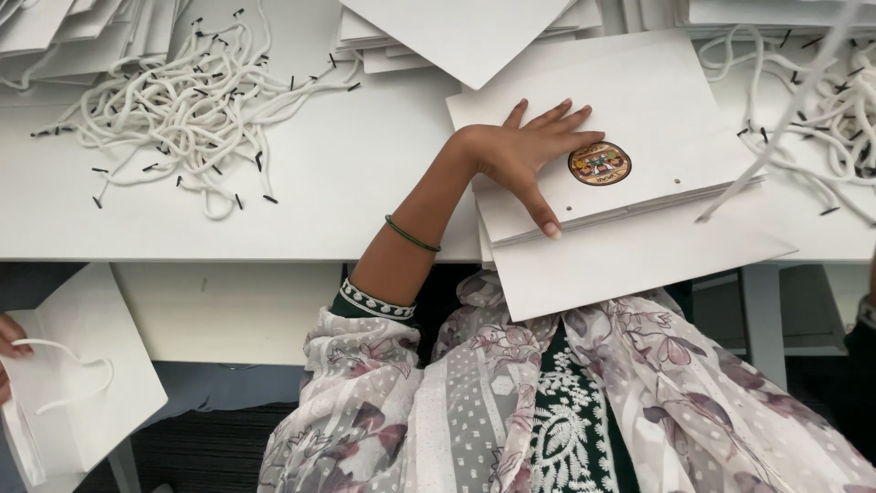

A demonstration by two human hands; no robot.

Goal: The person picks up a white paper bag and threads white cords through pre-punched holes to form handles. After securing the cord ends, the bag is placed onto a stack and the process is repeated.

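Observation:
My left hand (525, 151) lies flat, fingers spread, on the top of a stack of flat white paper bags (657, 91) at the table's front edge. Its fingertips sit beside a round brown sticker (599, 164) on the top bag, and the thumb reaches the stack's near edge. A green bangle (411, 235) is on that wrist. The lowest bag (630, 265) sticks out over the table edge. My right hand is out of view. A blurred white cord (776, 128) slants across the right side, close to the camera.
A heap of white cord handles with black tips (182, 100) lies at the left, another (821, 119) at the right. More flat bags (456, 32) are stacked at the back. At the lower left another person's hand (9, 351) holds an open white bag (82, 383).

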